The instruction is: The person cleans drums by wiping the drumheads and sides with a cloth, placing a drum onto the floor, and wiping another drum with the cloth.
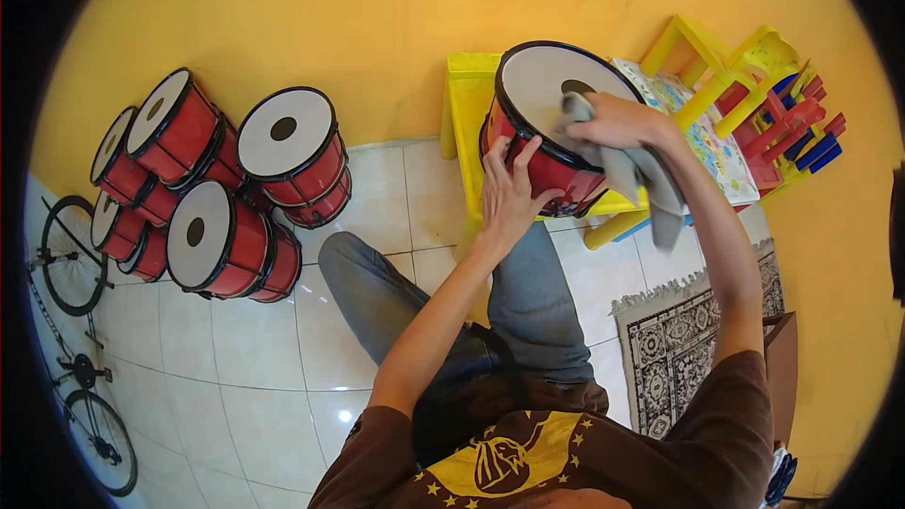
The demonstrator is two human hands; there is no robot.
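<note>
A red drum (547,94) with a white head and a black rim sits on a yellow table (471,71), between one and two o'clock from the centre of the head view; a dark disc on its head is partly covered by the right hand (622,123). Taking that drum as the clock's centre, the left hand (512,190) is at seven o'clock, its fingers moderately spread, two fingertips on the black rim and the thumb apart from them against the red shell; they touch the drum without closing around it. The right hand reaches over the head at about four o'clock, its fingers bent closed around a grey cloth (665,221), part of which is bunched at the head while the rest hangs over the rim past the wrist; slight blur hides exactly how the fingertips lie. At three o'clock, beside the drum, stand small plastic chairs (778,132) in red, yellow and blue, and a patterned tabletop (712,155) lies nearer the drum. At five o'clock a fringed rug (660,349) lies on the tiled floor (264,415). Well apart, toward nine o'clock, several similar red drums (231,236) stand close together, with a bicycle (85,370) beyond them at eight o'clock.
</note>
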